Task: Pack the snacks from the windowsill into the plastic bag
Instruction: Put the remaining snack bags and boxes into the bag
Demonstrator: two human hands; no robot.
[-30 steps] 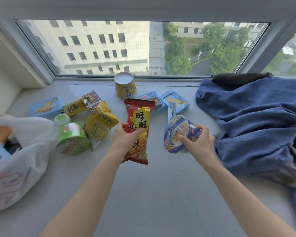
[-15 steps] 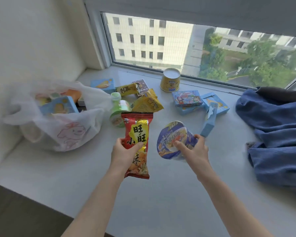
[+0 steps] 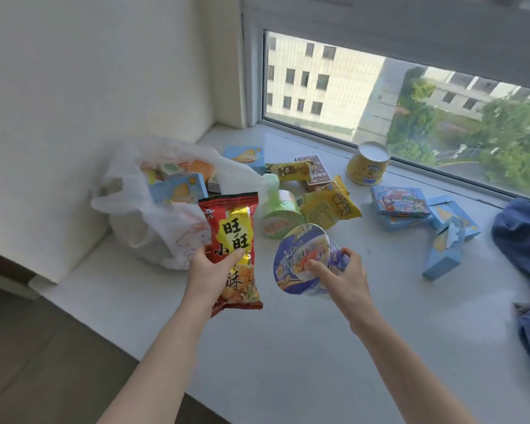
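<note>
Gripping a red foil snack packet with yellow lettering upright in the left hand, thumb pressed across the front and fingers curled behind the lower half. Holding it in the air above the pale grey stone windowsill, just right of the white translucent plastic bag.

Clasping a blue-and-purple round instant noodle cup in the right hand, fingers curled round its wall and rim, lid tilted toward the camera. Also off the sill, beside the red packet without touching it.

Seen inside the bag's open mouth: a light blue snack box and other small packs, too blurred to name.

Lying on the sill behind both hands: a green noodle cup on its side, just beside the bag; a crumpled yellow packet touching it; a yellow wrapped bar across a small brown box; a second light blue box behind the bag.

Standing upright near the glass, a short yellow tin with a white lid. Farther right, a flat cartoon-printed packet resting on pale blue cartons, one with its flap open. Bunched at the right edge, a dark blue cloth.
</note>
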